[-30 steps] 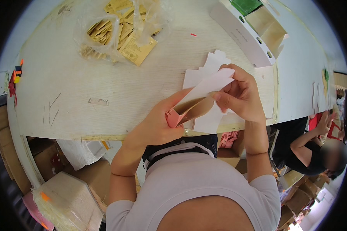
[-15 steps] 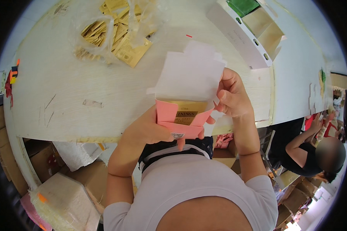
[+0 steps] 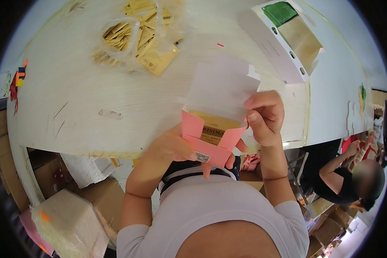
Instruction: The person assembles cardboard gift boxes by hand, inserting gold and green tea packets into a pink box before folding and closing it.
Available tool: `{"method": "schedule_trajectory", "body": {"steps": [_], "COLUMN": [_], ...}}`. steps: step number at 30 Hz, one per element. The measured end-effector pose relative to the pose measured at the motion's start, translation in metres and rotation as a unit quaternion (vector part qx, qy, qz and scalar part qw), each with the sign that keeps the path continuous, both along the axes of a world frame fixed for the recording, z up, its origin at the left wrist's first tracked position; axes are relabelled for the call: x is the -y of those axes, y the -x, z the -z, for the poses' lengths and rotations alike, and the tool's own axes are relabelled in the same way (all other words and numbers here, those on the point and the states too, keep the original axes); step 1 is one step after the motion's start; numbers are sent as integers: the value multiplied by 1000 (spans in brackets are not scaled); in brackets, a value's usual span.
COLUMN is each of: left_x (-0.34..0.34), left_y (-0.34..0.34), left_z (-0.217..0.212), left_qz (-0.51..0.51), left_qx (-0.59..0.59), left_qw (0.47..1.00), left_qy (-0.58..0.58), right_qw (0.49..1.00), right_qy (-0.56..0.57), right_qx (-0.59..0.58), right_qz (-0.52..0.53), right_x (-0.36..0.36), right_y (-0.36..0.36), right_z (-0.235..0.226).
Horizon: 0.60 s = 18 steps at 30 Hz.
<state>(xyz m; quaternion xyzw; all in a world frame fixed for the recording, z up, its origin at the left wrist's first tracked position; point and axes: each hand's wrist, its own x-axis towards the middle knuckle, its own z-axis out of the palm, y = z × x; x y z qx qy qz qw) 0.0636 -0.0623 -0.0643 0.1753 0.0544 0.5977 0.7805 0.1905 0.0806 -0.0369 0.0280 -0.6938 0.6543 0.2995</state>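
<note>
A small pink carton (image 3: 215,155) with a white inside is tilted in front of my body at the table's near edge. Its large lid flap (image 3: 221,84) stands raised toward the far side. Yellow tea sachets (image 3: 213,129) sit inside, between two pink side flaps. My left hand (image 3: 173,145) wraps the carton from the left and below, its fingertips showing under the front and at the right. My right hand (image 3: 266,116) is curled at the carton's right edge, index finger against the lid and thumb by the side flap. Slight blur covers those fingers.
A clear plastic bag (image 3: 135,56) of yellow sachets lies at the far left. A long white box (image 3: 274,45) with a green packet (image 3: 280,13) inside stands at the far right. Cardboard boxes (image 3: 71,215) are below the table, left. Another person (image 3: 337,180) works at right.
The pink carton has tilted and shifted slightly right and nearer in view. My right hand has moved a little down along the lid's right edge. The whole scene has shifted slightly.
</note>
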Motion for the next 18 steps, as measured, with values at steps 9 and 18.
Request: {"method": "schedule_trajectory", "body": {"steps": [9, 18], "left_x": [-1, -7], "left_y": [0, 0], "left_z": [-5, -12], "left_qz": [-21, -21], "left_qx": [-63, -172], "left_qw": [997, 978], "left_qy": [37, 112], "right_qw": [995, 851], "right_qy": [-56, -472], "right_qx": [64, -12], "right_qz": [57, 229], "right_x": [-2, -22], "right_y": [-6, -1], "right_z": [-1, -38]}}
